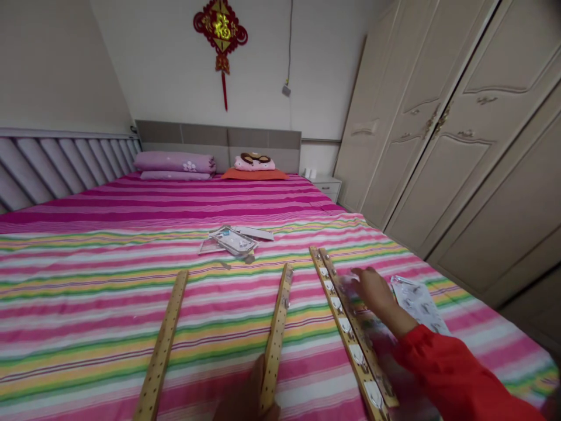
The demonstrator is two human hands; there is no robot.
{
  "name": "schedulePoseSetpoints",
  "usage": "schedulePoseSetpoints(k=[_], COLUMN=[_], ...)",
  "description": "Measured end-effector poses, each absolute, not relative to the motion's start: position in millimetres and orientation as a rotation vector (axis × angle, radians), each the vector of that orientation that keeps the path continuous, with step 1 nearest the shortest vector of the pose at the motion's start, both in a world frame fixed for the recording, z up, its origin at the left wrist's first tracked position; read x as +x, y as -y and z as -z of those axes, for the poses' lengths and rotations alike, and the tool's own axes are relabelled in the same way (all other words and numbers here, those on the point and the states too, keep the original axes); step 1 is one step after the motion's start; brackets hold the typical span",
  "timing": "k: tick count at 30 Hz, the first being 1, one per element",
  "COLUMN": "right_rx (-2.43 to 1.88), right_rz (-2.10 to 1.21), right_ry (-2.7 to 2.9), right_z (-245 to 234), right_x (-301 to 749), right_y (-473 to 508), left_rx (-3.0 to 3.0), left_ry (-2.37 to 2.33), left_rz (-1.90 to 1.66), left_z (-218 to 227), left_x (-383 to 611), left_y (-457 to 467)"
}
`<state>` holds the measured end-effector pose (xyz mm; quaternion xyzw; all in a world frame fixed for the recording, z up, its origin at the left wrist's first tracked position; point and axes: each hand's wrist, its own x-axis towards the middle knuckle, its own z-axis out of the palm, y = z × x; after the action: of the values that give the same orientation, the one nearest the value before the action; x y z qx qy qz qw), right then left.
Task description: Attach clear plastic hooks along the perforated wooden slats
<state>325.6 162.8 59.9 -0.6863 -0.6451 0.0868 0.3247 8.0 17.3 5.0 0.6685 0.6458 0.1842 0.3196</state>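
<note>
Head view, left hand: the hand (pixel 245 394) is closed around the near end of a wooden strip (pixel 276 336), at the bottom edge of the view.
Held strip: pale wood, dotted with small holes, pointing away from the person; small metal fittings (pixel 287 303) sit near its far end.
Right hand: the hand (pixel 372 289) reaches in from the right, out of a red sleeve (pixel 456 368), its fingers bent beside the paired strips; something clear and blurred shows at the fingertips (whether it is gripped, I cannot tell).
Paired strips: two lie side by side, just left of the right hand; the left one (pixel 342 318) carries a row of pale, shiny plates, the right one (pixel 367 345) smaller metal fittings.
Lone strip: another holed strip (pixel 162 345) lies to the left, well apart from the held one.
Packet: a silvery-white packet (pixel 418 304) lies just beyond the right forearm.
Clear tray: a see-through tray (pixel 236 241) with small bits in it lies farther up the bed.
Bed: a striped sheet (pixel 210 339) lies under it all.
</note>
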Motion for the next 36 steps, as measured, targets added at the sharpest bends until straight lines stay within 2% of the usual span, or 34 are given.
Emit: schedulePoseSetpoints(k=[2, 6, 9, 13, 20, 24, 29, 33, 36], right_rx=[-1.739, -1.557, -1.533, -1.585, -1.689, -1.818, -2.079, -2.041, -1.863], right_rz=[-0.277, -0.653, -0.704, -0.681, -0.939, -0.804, -0.406, -0.241, -0.316], right_ry=[1.79, 1.972, 2.014, 2.015, 1.887, 1.763, 1.657, 1.743, 1.879], right_z=[-54.0, -38.5, -28.8, -25.6, -45.7, -67.9, -89.4, -86.4, -69.7], right_x=[293.8, 217.2, 182.3, 170.9, 199.6, 257.3, 321.1, 298.1, 245.1], right_y=[-156.6, -151.3, -152.3, -158.1, -184.6, -196.6, -193.4, -193.0, -204.5], left_rx=[1.776, 1.886, 1.93, 1.965, 1.955, 1.941, 1.902, 1.894, 1.914], left_ry=[-1.719, -1.769, -1.771, -1.738, -1.847, -1.858, -1.856, -1.847, -1.841], left_rz=[-0.466, -0.44, -0.497, -0.493, -0.438, -0.439, -0.491, -0.517, -0.532], left_z=[-7.2, -14.8, -17.1, -10.5, -1.2, 1.1, 5.2, 6.6, 7.2], left_x=[10.0, 24.7, 36.7, 43.9, 46.1, 45.2, 44.1, 44.1, 44.2], left_y=[-26.6, -59.4, -84.9, -100.4, -98.4, -98.9, -98.7, -97.5, -96.6])
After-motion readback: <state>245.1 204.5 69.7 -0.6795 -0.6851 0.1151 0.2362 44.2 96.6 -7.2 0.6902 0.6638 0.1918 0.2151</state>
